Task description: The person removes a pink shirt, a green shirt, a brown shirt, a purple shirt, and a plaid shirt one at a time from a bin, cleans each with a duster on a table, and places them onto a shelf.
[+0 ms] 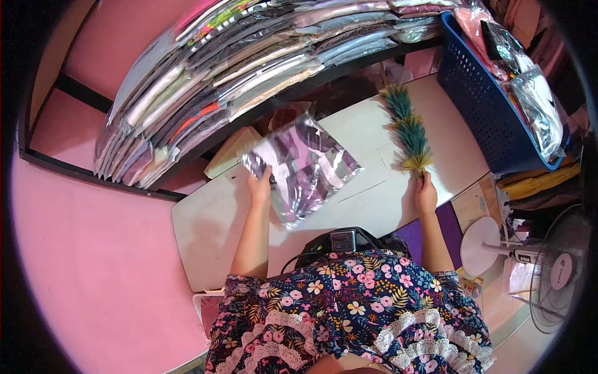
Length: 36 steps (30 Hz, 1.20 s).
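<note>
My left hand is closed on the left edge of a folded garment in a clear plastic bag. The garment is patterned in purple, white and dark tones, and the shiny bag is tilted above the white table. On the other side, my right hand grips the near end of a feather duster. Its green and yellow tufts point away from me over the right part of the table. My fingers partly cover its handle.
Bagged folded clothes are stacked along a dark-framed shelf behind the table. A blue perforated basket with more bagged items stands at the table's right end. A fan and a round white stool-like seat are at lower right.
</note>
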Each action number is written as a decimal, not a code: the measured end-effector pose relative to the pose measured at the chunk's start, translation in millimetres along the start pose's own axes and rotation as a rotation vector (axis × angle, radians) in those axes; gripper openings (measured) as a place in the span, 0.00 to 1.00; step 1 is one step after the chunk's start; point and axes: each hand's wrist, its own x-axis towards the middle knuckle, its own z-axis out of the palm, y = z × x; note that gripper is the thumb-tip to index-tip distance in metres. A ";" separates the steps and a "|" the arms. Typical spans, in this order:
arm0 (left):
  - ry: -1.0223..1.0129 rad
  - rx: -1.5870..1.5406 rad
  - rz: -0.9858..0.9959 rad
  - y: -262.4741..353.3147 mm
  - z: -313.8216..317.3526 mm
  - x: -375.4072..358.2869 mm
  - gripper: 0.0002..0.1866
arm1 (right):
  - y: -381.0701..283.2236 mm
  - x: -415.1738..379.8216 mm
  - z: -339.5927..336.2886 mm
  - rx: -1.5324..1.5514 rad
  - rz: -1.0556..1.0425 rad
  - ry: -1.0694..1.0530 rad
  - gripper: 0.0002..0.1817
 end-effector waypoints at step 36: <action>-0.239 1.041 0.475 -129.1 -87.9 -111.7 0.29 | -71.6 -46.8 30.8 -0.012 -0.646 -0.565 0.17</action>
